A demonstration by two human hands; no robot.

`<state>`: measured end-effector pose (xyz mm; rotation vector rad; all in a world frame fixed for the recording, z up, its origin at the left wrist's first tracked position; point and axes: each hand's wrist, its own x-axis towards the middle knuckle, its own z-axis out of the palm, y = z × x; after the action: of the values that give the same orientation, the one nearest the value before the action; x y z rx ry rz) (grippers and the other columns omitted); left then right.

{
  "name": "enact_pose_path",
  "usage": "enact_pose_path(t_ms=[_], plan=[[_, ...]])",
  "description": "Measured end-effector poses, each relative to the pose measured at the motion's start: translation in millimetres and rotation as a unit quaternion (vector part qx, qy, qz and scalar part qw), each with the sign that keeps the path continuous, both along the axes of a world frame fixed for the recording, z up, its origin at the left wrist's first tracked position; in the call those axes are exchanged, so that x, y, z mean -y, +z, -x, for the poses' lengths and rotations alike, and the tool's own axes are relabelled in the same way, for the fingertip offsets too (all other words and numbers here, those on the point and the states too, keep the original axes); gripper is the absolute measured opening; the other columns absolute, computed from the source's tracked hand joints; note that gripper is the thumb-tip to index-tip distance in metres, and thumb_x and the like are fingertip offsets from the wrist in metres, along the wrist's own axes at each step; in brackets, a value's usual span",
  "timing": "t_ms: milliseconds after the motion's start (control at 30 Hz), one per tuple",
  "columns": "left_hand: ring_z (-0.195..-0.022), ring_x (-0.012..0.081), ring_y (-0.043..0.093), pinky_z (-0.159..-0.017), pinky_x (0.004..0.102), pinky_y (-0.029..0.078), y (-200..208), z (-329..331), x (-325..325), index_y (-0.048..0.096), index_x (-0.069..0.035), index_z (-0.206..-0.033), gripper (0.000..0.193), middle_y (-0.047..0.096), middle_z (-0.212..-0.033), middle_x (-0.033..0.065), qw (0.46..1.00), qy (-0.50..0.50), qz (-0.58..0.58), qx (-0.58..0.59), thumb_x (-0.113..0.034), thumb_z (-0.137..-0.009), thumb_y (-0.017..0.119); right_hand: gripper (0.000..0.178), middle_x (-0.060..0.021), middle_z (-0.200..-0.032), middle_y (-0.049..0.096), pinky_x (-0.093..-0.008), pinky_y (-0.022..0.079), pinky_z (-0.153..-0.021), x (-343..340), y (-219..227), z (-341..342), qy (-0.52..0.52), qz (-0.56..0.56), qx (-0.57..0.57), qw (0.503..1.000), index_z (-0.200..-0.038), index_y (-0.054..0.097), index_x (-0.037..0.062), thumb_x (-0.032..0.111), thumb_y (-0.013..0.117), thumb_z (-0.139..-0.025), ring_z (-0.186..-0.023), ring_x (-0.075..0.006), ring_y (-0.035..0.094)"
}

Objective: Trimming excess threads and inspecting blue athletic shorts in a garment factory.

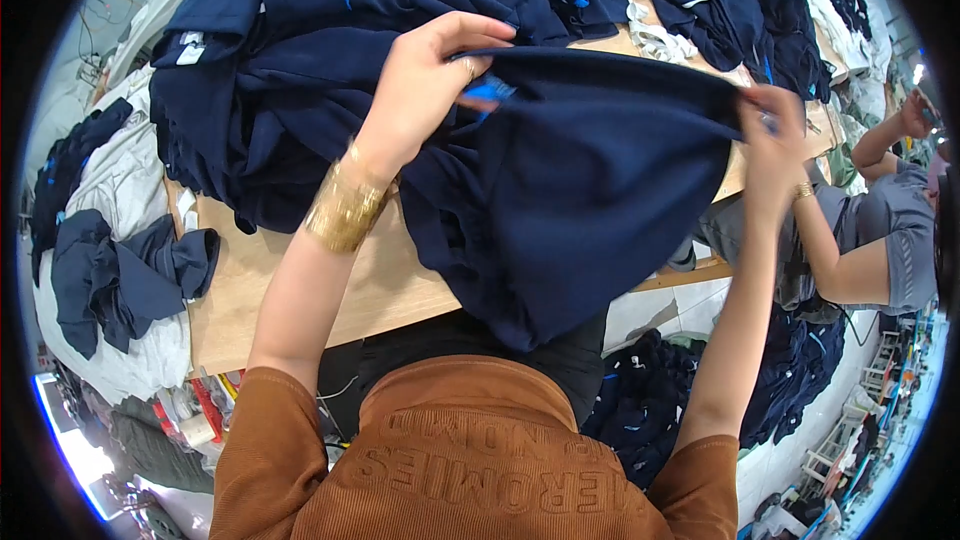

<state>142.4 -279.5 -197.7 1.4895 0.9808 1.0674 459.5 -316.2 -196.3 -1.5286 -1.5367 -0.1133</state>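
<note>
A navy garment [600, 180] is stretched between my two hands above the table's near edge, its top edge nearly straight and its lower part hanging toward my lap. My left hand [430, 75], with a gold cuff on the wrist, pinches the left end of that edge beside a bright blue patch of cloth. At the other end, my right hand [775, 130] grips the fabric; its fingers are slightly blurred. Behind the stretched cloth lies a heap of navy garments [230, 90] with a small white label, partly hidden by my left hand.
The wooden table [300, 280] also bears more navy garments [730, 15] at the far right. At the left, a dark garment [130, 275] lies on white cloth [120, 195]. Another person [870, 230] in grey is close on my right. Dark clothes [650, 380] are piled on the floor.
</note>
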Motion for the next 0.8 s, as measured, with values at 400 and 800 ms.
enact_pose_path(t_ms=[400, 800], plan=[[-0.109, 0.0223, 0.054, -0.09, 0.0324, 0.045, -66, 85, 69, 0.06, -0.008, -0.112, 0.034, 0.06, -0.113, 0.0077, 0.951, -0.066, -0.069, -0.295, 0.002, -0.08, 0.055, 0.02, -0.0087, -0.076, 0.059, -0.0308, 0.048, -0.064, 138, -90, 122, 0.154, 0.215, -0.121, 0.957, -0.094, 0.062, 0.0047, 0.008, 0.069, -0.075, -0.072, -0.0222, 0.062], [-0.088, 0.0203, 0.058, -0.091, 0.0344, 0.039, -92, 42, 43, 0.064, -0.007, -0.098, 0.019, 0.063, -0.092, 0.0079, 0.865, -0.123, -0.193, -0.446, -0.016, -0.081, 0.063, 0.021, -0.0084, -0.061, 0.054, -0.0273, 0.042, -0.056, 106, -80, 126, 0.19, 0.326, -0.231, 0.897, -0.089, 0.061, -0.0025, 0.01, 0.06, -0.073, -0.059, -0.0121, 0.054]])
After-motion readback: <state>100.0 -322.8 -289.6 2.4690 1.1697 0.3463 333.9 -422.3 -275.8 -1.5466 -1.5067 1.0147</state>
